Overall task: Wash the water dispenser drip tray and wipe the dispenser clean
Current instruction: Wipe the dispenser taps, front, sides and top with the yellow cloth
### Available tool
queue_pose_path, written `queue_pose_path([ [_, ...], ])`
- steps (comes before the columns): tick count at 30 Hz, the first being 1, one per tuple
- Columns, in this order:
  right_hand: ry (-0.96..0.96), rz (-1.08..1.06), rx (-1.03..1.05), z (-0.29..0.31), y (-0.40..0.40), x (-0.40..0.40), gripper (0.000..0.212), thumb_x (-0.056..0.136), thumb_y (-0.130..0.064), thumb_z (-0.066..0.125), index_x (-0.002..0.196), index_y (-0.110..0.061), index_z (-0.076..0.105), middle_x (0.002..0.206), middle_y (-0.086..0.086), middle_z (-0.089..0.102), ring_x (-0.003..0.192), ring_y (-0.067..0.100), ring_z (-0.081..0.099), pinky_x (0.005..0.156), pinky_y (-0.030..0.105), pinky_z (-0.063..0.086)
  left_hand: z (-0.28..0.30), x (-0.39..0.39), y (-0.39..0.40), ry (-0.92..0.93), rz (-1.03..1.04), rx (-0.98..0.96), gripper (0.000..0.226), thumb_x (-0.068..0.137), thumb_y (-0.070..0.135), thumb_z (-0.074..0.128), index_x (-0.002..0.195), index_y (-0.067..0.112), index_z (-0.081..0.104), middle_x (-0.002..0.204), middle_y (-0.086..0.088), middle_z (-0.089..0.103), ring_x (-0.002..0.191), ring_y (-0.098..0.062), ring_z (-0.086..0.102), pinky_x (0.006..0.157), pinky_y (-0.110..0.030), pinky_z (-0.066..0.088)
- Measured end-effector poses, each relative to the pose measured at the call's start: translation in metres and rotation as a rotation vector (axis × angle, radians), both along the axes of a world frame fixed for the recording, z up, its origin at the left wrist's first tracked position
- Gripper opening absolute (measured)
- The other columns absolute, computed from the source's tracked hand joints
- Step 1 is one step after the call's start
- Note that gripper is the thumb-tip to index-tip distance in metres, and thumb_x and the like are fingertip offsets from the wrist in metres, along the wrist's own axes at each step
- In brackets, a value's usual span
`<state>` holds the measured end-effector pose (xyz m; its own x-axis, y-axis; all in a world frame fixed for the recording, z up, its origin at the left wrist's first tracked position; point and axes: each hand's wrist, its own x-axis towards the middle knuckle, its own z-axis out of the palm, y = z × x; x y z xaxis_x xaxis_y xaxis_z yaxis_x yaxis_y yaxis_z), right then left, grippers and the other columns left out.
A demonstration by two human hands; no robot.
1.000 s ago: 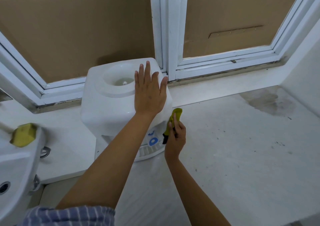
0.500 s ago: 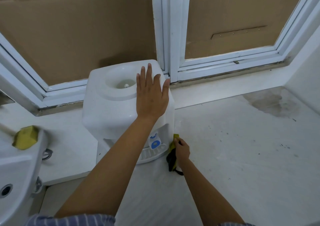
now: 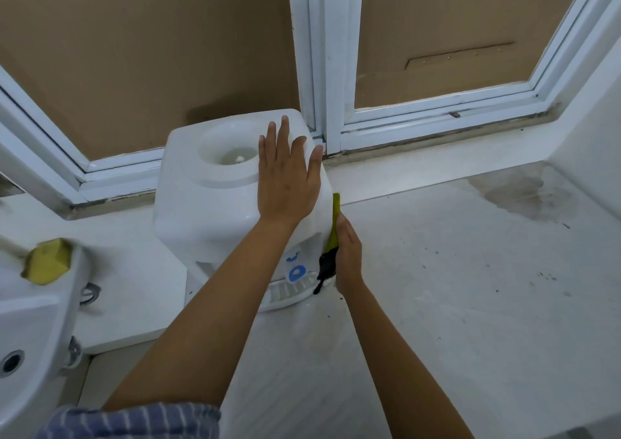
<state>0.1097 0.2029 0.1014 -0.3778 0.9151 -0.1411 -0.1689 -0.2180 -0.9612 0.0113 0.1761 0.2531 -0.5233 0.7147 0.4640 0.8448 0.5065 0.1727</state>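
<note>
A white tabletop water dispenser (image 3: pixel 201 210) stands on the counter in front of the window. My left hand (image 3: pixel 285 176) lies flat on its top right corner, fingers spread. My right hand (image 3: pixel 347 257) presses a yellow-green and black cloth (image 3: pixel 331 237) against the dispenser's right side. Below the blue tap (image 3: pixel 297 270), the white slotted drip tray (image 3: pixel 285 295) sits in place at the dispenser's foot.
A white sink (image 3: pixel 30 321) is at the left edge with a yellow sponge (image 3: pixel 48 260) on its rim. The pale counter (image 3: pixel 470 287) stretches right, with a dark stain (image 3: pixel 524 193) near the far corner. Window frames backed with cardboard (image 3: pixel 134 52) rise behind.
My right hand with the cloth dropped to the dispenser's base, then has risen again along its right side. My left hand has stayed flat on the top.
</note>
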Motion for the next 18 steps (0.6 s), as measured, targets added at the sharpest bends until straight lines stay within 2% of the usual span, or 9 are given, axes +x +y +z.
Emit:
queue_pose_path([
  [2,-0.072,0.021,-0.078,-0.025,-0.010,0.005,0.023,0.101,-0.042,0.044,0.109,-0.036,0.064,0.107,-0.010,0.069,0.101,0.005,0.062,0.090,0.022,0.050,0.000,-0.001,0.000,-0.002,-0.001,-0.013,0.064,0.095,0.054,0.014,0.140,0.022,0.045,0.162,-0.005,0.011,0.150,-0.026,0.006,0.121,-0.041,-0.003],
  [5,-0.173,0.053,-0.149,-0.049,-0.017,0.013,0.038,0.099,-0.047,0.045,0.121,-0.022,0.063,0.118,0.000,0.065,0.111,0.018,0.059,0.106,0.038,0.045,0.000,-0.001,0.002,-0.010,-0.010,-0.024,0.064,0.094,0.055,0.013,0.140,0.023,0.045,0.162,-0.004,0.012,0.150,-0.025,0.006,0.123,-0.044,0.002],
  [8,-0.223,0.067,-0.133,-0.044,-0.012,0.014,0.037,0.099,-0.044,0.047,0.121,-0.018,0.064,0.118,0.001,0.064,0.116,0.023,0.057,0.105,0.038,0.044,0.002,-0.002,0.001,-0.025,-0.024,-0.005,0.063,0.095,0.054,0.014,0.137,0.022,0.047,0.161,-0.005,0.015,0.150,-0.026,0.009,0.123,-0.045,0.004],
  [11,-0.202,0.030,-0.042,-0.024,-0.010,0.012,0.039,0.097,-0.045,0.050,0.127,-0.023,0.062,0.121,-0.001,0.065,0.115,0.019,0.058,0.105,0.043,0.046,0.004,-0.002,0.000,-0.025,-0.038,0.018,0.058,0.098,0.050,0.018,0.136,0.019,0.049,0.160,-0.006,0.019,0.149,-0.026,0.012,0.123,-0.043,0.005],
  [13,-0.145,0.011,0.045,0.000,-0.008,0.012,0.035,0.099,-0.040,0.048,0.127,-0.023,0.061,0.119,-0.004,0.065,0.111,0.013,0.059,0.099,0.035,0.050,0.004,-0.001,0.000,-0.019,-0.050,0.026,0.052,0.101,0.046,0.023,0.135,0.017,0.049,0.160,-0.007,0.020,0.149,-0.026,0.013,0.123,-0.042,0.003],
  [16,-0.033,0.048,0.133,0.048,0.004,0.012,0.031,0.102,-0.036,0.043,0.126,-0.025,0.060,0.113,-0.011,0.065,0.098,-0.004,0.061,0.076,0.012,0.052,0.003,0.000,0.000,-0.038,-0.069,0.048,0.051,0.102,0.043,0.024,0.136,0.015,0.050,0.160,-0.007,0.021,0.149,-0.026,0.012,0.123,-0.040,0.002],
  [18,0.015,0.087,0.121,0.072,0.012,0.005,0.029,0.103,-0.040,0.041,0.124,-0.032,0.059,0.112,-0.015,0.064,0.101,-0.002,0.060,0.080,0.012,0.050,0.002,-0.001,0.000,-0.037,-0.069,0.046,0.054,0.101,0.044,0.021,0.137,0.015,0.049,0.160,-0.007,0.021,0.149,-0.026,0.012,0.123,-0.040,0.002],
])
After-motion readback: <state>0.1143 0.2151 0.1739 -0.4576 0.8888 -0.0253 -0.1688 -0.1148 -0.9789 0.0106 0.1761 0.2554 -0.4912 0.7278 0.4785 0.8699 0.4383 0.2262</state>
